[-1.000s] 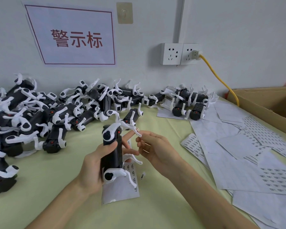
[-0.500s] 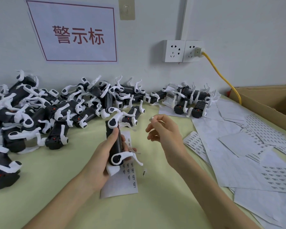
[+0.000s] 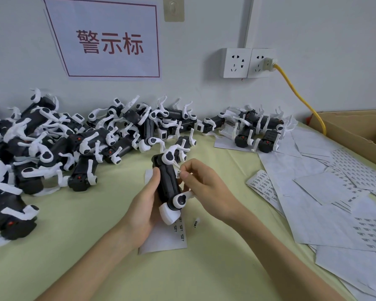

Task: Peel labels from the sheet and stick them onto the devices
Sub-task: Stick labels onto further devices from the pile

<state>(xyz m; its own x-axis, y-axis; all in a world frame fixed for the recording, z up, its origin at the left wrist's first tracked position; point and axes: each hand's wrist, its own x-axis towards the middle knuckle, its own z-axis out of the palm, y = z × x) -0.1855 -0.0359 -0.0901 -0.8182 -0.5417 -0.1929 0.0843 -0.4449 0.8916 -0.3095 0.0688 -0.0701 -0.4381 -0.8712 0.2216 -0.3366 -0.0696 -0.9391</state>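
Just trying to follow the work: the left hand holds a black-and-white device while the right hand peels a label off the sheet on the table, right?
Not quite. The left hand does hold the black-and-white device, but the right hand is not at the sheet: in the head view it pinches a small label against the side of that device.

Small production workstation for labelling. Left of and beyond the left hand [image 3: 142,206], identical black-and-white devices [image 3: 59,144] lie heaped in bulk. Right of the right hand [image 3: 206,192], many label sheets [image 3: 326,187] overlap, with an open cardboard box [image 3: 356,129] beyond them. A printed station sign [image 3: 104,40] hangs above the heap.
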